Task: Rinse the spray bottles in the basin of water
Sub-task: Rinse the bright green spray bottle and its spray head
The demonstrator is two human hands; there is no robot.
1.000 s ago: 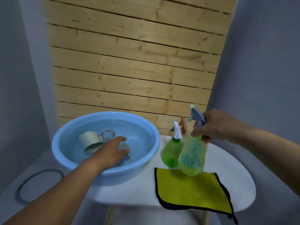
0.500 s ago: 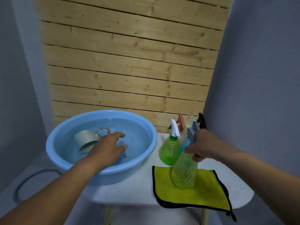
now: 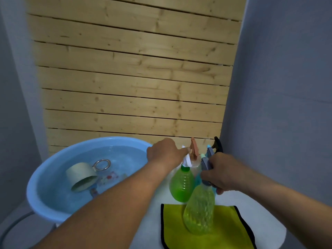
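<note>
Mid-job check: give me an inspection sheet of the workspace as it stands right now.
Surface: white table, yellow cloth at its front.
Job's things: blue basin with water; pale green bottle on the cloth; green bottle behind it; more spray heads behind.
Clutter: beige cup and metal ring in the basin.
Grip: right hand holds the pale green bottle's neck; left hand at the green bottle's sprayer.
Cables: grey hose on floor.
Surroundings: wood plank wall, grey walls.

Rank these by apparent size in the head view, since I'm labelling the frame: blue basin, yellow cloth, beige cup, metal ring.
1. Blue basin
2. Yellow cloth, though it lies nearer the camera
3. Beige cup
4. Metal ring
</note>
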